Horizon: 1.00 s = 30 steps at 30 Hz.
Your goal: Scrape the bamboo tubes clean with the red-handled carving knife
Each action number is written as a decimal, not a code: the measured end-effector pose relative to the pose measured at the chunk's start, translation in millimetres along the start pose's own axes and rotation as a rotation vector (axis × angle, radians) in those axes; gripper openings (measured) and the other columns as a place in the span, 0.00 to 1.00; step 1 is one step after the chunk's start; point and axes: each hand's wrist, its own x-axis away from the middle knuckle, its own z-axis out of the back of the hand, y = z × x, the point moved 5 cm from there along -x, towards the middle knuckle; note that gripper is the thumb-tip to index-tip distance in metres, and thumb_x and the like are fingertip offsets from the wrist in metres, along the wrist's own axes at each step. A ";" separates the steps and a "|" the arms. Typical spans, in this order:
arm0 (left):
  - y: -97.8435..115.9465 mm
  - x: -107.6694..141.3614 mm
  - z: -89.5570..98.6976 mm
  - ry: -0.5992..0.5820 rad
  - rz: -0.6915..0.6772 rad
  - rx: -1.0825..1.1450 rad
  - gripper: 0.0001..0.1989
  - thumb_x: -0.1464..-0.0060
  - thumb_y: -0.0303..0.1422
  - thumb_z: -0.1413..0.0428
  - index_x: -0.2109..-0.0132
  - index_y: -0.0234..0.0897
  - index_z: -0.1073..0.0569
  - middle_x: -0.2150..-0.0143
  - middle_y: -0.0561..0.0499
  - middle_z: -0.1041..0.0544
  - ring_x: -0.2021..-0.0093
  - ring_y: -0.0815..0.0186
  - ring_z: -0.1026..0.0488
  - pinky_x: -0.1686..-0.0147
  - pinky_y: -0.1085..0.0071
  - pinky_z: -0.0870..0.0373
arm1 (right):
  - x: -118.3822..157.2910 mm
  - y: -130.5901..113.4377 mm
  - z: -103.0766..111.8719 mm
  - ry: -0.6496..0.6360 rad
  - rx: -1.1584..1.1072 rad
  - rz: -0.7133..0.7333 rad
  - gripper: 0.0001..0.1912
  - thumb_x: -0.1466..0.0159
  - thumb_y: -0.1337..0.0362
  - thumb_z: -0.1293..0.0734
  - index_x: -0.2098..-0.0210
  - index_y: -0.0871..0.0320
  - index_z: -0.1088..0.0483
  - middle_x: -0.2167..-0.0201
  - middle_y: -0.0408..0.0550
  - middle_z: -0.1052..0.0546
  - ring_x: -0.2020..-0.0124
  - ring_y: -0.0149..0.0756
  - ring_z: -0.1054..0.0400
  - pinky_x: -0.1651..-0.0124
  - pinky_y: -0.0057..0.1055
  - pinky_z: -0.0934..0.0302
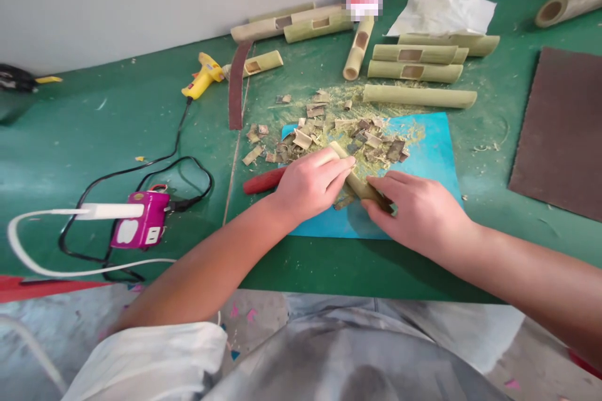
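Observation:
Over a blue sheet [433, 156] on the green table, both hands hold one pale green bamboo piece [360, 184], which slants down to the right. My left hand [313, 182] grips its upper part, fingers pressed together. My right hand [414, 203] pinches the lower end between thumb and fingers. Bamboo chips [371, 138] and fine shavings lie just beyond the hands. A red handle [264, 181] sticks out at the left beside my left hand; its other end is hidden.
Cut bamboo tubes [418, 96] lie along the back. A yellow glue gun [203, 78], a purple power adapter [141, 219] and cables are at the left. A brown sheet [562, 131] lies at the right, a sandpaper strip [237, 88] at the back left.

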 end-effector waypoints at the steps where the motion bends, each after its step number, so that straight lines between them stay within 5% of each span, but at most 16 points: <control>1: 0.3 0.7 0.3 0.001 -0.004 -0.006 0.14 0.33 0.30 0.53 0.52 0.29 0.24 0.65 0.44 0.22 0.63 0.65 0.25 0.61 0.69 0.26 | -0.3 3.1 -0.1 -0.017 -0.039 -0.031 0.11 0.36 0.60 0.38 0.70 0.59 0.28 0.75 0.45 0.30 0.77 0.30 0.40 0.73 0.31 0.52; 9: -0.8 8.1 5.4 0.027 0.007 0.043 0.12 0.35 0.29 0.50 0.51 0.32 0.25 0.63 0.45 0.22 0.63 0.66 0.24 0.60 0.70 0.25 | -1.6 8.1 -1.9 -0.030 -0.134 -0.118 0.08 0.40 0.60 0.35 0.69 0.58 0.28 0.74 0.45 0.28 0.76 0.29 0.40 0.73 0.30 0.52; 22: -0.1 -3.2 3.2 -0.009 0.030 0.064 0.12 0.34 0.30 0.51 0.56 0.32 0.23 0.64 0.45 0.23 0.64 0.66 0.25 0.62 0.71 0.27 | -0.8 -7.3 0.9 0.020 0.122 0.044 0.09 0.38 0.63 0.37 0.69 0.60 0.29 0.72 0.48 0.28 0.75 0.32 0.39 0.72 0.32 0.53; 30: -2.6 3.5 10.5 0.159 0.037 0.043 0.10 0.36 0.29 0.49 0.54 0.33 0.23 0.62 0.47 0.21 0.62 0.68 0.23 0.59 0.73 0.26 | 0.7 -10.5 5.1 0.099 0.180 0.090 0.08 0.37 0.61 0.37 0.67 0.59 0.28 0.72 0.47 0.27 0.73 0.34 0.36 0.71 0.32 0.50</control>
